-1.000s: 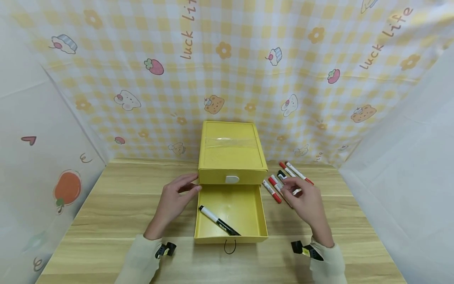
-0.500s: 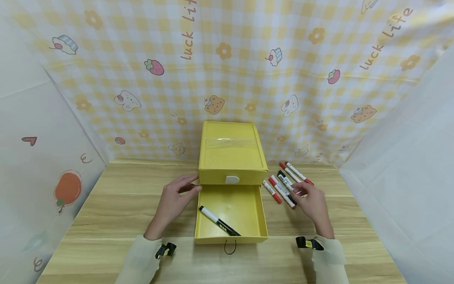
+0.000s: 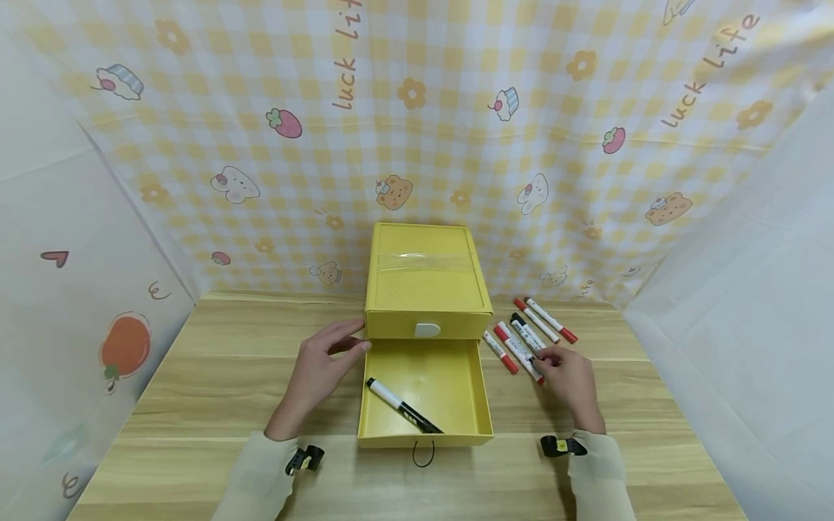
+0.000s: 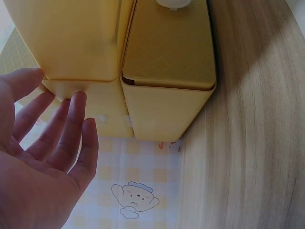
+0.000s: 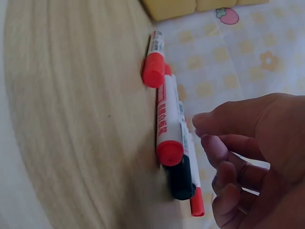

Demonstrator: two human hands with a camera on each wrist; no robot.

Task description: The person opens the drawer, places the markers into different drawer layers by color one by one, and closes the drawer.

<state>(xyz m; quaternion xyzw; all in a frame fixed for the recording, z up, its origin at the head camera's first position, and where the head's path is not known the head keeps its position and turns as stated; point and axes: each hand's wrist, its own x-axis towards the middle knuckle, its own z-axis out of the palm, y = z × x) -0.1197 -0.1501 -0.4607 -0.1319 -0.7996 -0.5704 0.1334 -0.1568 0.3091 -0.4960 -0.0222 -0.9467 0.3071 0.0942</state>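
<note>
We work at the markers, which lie in a slanted group right of the box, towards the back right corner of the worktop. Our right grip is over their near ends, thumb and forefinger tips slightly apart, with nothing visible between them; the black-capped marker is close by. We judge the step in hand to be taking one marker. We should lower the fingertips onto either side of one barrel, clear of its neighbours, and close lightly, since round barrels will likely roll. Our left grip is at the box's left side, digits apart, clamping nothing; we should steady there without pushing the open drawer, which holds one further marker.
</note>
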